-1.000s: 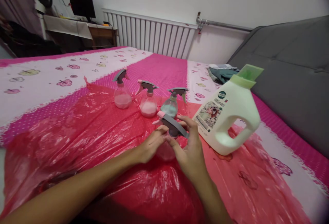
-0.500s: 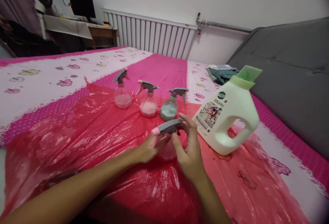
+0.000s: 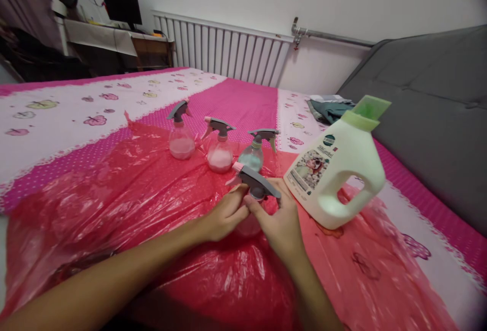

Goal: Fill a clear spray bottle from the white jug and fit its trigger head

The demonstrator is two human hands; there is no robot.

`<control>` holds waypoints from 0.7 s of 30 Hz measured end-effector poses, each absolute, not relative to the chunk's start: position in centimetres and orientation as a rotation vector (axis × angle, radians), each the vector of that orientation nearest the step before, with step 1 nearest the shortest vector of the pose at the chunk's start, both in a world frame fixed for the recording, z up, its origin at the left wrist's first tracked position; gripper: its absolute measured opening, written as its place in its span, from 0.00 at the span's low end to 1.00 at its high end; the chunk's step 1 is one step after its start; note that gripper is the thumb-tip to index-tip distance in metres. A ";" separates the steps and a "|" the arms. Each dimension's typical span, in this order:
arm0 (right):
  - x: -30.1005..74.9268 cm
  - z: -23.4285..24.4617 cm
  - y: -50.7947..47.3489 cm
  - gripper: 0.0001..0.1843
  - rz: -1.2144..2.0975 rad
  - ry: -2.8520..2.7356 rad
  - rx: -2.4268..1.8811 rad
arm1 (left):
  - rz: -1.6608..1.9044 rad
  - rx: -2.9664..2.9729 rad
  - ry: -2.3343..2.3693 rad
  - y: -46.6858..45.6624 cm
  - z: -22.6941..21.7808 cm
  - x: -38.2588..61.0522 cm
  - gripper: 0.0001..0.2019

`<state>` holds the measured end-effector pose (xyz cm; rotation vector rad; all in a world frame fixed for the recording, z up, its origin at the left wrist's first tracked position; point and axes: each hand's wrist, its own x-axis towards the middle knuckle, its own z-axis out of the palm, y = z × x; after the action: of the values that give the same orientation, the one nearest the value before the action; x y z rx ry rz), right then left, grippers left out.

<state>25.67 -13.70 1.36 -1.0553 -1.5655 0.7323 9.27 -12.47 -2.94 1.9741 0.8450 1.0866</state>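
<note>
Between my hands stands a small clear spray bottle (image 3: 249,225) with a grey and pink trigger head (image 3: 258,181). My left hand (image 3: 227,214) is closed around the bottle's neck from the left. From the right, my right hand (image 3: 279,219) grips the collar just under the trigger head, thumb in front. Behind them stand three more spray bottles: a pink one (image 3: 181,143) at left, another pink one (image 3: 219,158) in the middle, and one with green-blue liquid (image 3: 251,157), partly covered by the trigger head. Most of the held bottle's body is hidden by my fingers.
A large white detergent jug (image 3: 337,169) with a green cap leans close to my right hand. Red plastic sheeting (image 3: 125,209) lies wrinkled over the pink patterned bedspread (image 3: 243,100). Folded clothes (image 3: 331,109) rest behind the jug, beside the grey headboard (image 3: 426,77).
The trigger head has turned, its pink nozzle now higher and farther back, its rear end lower right. My right fingers have come down from its top to close around the collar.
</note>
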 end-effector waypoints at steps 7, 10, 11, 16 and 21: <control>26.0 1.2 -13.4 0.16 0.732 -1.607 -1.087 | 1.070 1.994 0.871 -12.2 -3.7 9.1 0.22; 26.6 1.2 -13.5 0.15 0.729 -1.668 -1.037 | 1.106 1.985 0.857 -12.2 -3.4 9.3 0.25; 26.9 1.2 -13.5 0.14 0.737 -1.704 -1.006 | 1.120 1.980 0.849 -12.2 -3.3 9.3 0.26; 27.8 1.3 -13.2 0.11 0.798 -1.812 -0.917 | 1.149 1.976 0.813 -12.1 -3.1 9.6 0.28; 27.4 1.3 -13.2 0.08 0.826 -1.718 -0.992 | 1.149 1.973 0.783 -12.2 -2.4 9.6 0.28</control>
<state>27.41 -13.24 1.32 -0.9918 -1.7184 0.8260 9.61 -12.21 -2.40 1.9727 0.7831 1.1493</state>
